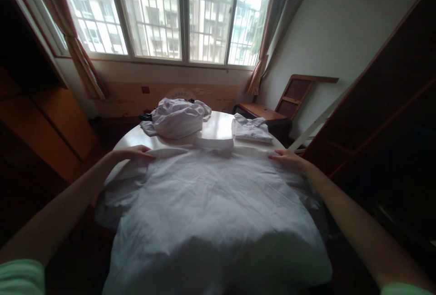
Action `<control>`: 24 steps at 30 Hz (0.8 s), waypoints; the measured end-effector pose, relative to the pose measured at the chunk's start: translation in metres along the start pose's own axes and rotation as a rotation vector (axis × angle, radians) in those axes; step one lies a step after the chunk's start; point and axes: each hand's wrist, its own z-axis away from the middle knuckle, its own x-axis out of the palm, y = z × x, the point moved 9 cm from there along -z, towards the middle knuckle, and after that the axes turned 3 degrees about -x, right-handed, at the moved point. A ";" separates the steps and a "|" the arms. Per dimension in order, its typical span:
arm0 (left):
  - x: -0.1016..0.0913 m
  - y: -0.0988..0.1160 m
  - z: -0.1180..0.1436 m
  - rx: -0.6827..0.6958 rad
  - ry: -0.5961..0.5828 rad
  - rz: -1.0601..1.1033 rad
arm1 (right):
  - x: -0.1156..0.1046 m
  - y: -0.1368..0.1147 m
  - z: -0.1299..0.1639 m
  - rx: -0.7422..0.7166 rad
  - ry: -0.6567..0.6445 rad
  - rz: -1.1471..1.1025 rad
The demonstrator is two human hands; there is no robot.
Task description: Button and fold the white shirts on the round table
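Observation:
A white collared shirt lies spread out, back side up, over a round pale table, its collar pointing away from me. My left hand rests flat on the shirt's left shoulder. My right hand rests on the right shoulder, fingers pinching or pressing the fabric edge. Both arms reach out from the lower corners.
A crumpled pile of white clothes sits at the table's far left, a folded white shirt at the far right. Behind are a window, curtains, a wooden chair and dark cabinets on both sides.

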 end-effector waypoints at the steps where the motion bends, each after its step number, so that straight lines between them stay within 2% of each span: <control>1: 0.005 -0.005 0.004 -0.038 -0.097 0.021 | 0.001 0.005 0.002 0.055 -0.055 -0.027; 3: 0.010 -0.012 0.012 -0.080 -0.220 0.055 | -0.001 0.014 0.006 0.130 -0.116 -0.061; 4: 0.008 -0.014 0.016 -0.090 -0.217 0.063 | -0.003 0.017 0.008 0.149 -0.121 -0.065; 9: -0.005 -0.033 0.031 -0.207 -0.092 0.168 | -0.014 0.024 0.019 0.222 -0.045 -0.115; 13: -0.013 -0.038 0.033 -0.212 -0.007 0.339 | -0.013 0.012 0.034 0.272 -0.027 -0.375; 15: -0.025 -0.036 0.030 -0.175 0.061 0.361 | -0.015 0.006 0.038 0.275 -0.032 -0.513; 18: -0.059 -0.023 0.024 -0.067 0.235 0.172 | -0.028 0.005 0.033 0.242 0.008 -0.535; 21: -0.087 0.004 0.020 0.022 0.444 -0.234 | -0.047 0.006 0.017 0.161 0.146 -0.303; 22: -0.090 0.013 0.019 0.026 0.494 -0.379 | -0.051 0.005 0.012 0.132 0.186 -0.167; 24: -0.083 0.031 0.013 0.020 0.551 -0.635 | -0.047 -0.002 0.002 0.093 0.201 0.147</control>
